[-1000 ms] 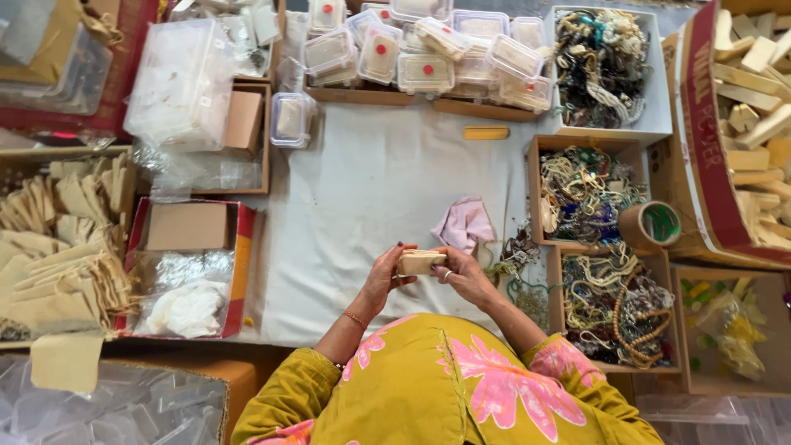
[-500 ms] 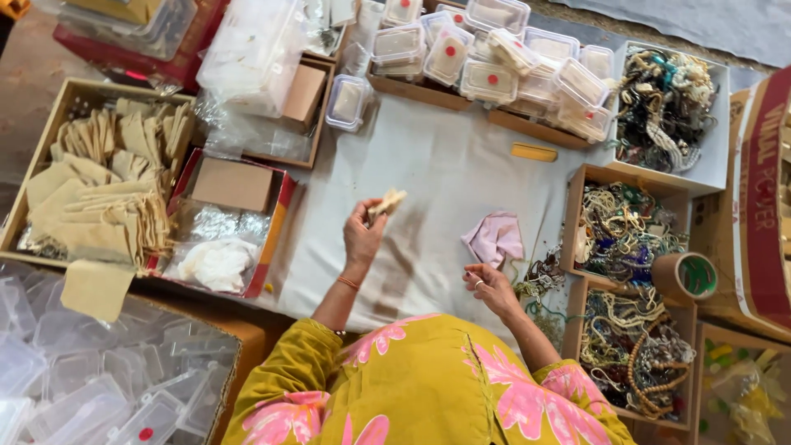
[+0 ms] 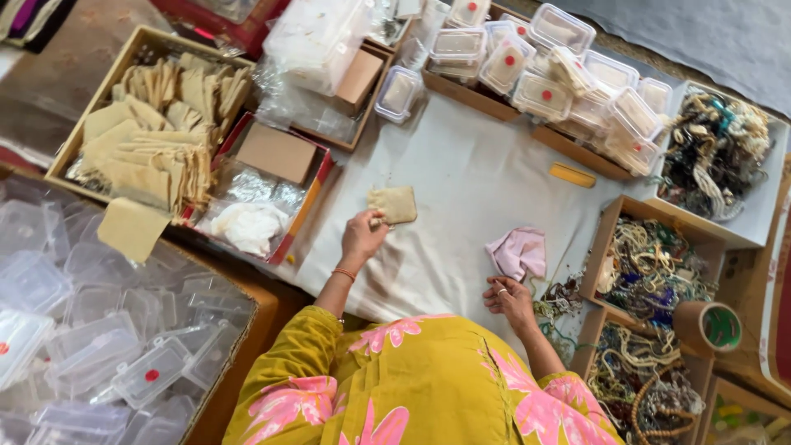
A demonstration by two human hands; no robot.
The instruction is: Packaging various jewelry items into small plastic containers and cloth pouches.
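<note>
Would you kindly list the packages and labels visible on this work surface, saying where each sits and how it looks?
Small tan cloth pouch: pinched by the left hand, flat on the white cloth.
Clear lidded plastic boxes with round red stickers: piled at the top, rectangular.
Empty clear plastic boxes: bottom left carton.
Red-edged cardboard tray: left of the pouch, holding a brown box.
Roll of brown tape: right, green core.
Right hand: resting empty.

We see 2 hands (image 3: 362, 239), 1 small tan pouch (image 3: 394, 203), 1 pink cloth (image 3: 517, 251), 1 tape roll (image 3: 707, 326), 1 yellow bar (image 3: 572, 175), approx.
</note>
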